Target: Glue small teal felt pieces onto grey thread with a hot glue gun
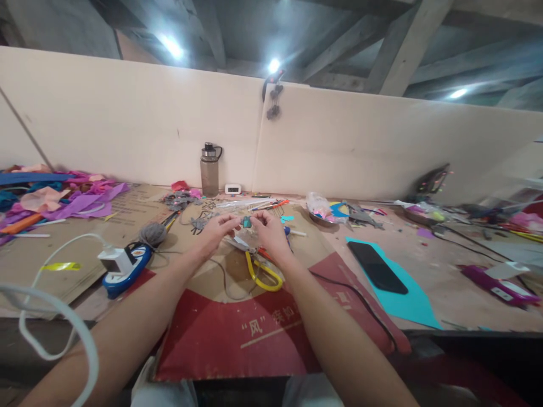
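Head view: both hands work close together, left hand (220,230) and right hand (270,234) with fingertips pinched on a small teal piece (246,221) that sits between them, just beyond the yellow-handled scissors (253,273). Exact finger contact too small to tell.

Main risk: slip. The piece is tiny, so a loose pinch could drop it onto the scissors or near the teal scraps (287,218) beyond and right of the scissors (same sort of colour, easy to lose). Pulling the hands apart too hard could tear or bend it, if it's soft; material unclear.

Scissors lie right under the hands, so a careless dip could knock a finger on the blades. Grey cord (227,282) loops left of the scissors; lifting them could drag it along.

Farther left of the scissors, a power strip (131,272) carries a white charger (115,260); its white cable (91,343) crosses the left forearm in view, so a wide elbow swing might snag it.
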The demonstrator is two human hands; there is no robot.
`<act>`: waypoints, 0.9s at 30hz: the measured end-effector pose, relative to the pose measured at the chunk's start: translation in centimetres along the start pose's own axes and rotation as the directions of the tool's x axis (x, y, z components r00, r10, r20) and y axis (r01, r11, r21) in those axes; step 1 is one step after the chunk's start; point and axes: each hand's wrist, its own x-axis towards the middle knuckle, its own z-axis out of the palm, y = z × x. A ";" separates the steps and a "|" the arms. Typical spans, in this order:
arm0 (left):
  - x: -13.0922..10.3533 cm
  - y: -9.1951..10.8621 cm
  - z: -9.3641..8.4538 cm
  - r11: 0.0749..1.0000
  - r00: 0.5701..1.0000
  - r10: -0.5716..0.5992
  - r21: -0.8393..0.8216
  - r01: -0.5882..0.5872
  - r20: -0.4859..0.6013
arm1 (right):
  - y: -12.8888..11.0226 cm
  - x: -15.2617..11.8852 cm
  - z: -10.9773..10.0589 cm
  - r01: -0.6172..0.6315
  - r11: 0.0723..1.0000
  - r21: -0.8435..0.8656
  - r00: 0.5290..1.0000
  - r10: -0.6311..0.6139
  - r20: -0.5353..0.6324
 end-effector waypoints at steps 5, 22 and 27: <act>0.1 0.8 -1.0 0.987 0.997 -0.070 0.146 0.063 0.039 | -0.5 -0.4 -1.4 0.252 0.909 -0.332 0.966 -0.214 0.147; -0.2 1.0 0.6 0.944 0.959 -0.279 -0.198 0.262 -0.059 | -0.9 -1.2 -1.0 0.370 0.824 -0.429 0.928 -0.352 0.124; -0.3 1.4 0.9 0.952 0.970 -0.218 -0.240 0.188 -0.105 | -0.7 -1.3 -0.8 0.333 0.833 -0.442 0.940 -0.329 0.087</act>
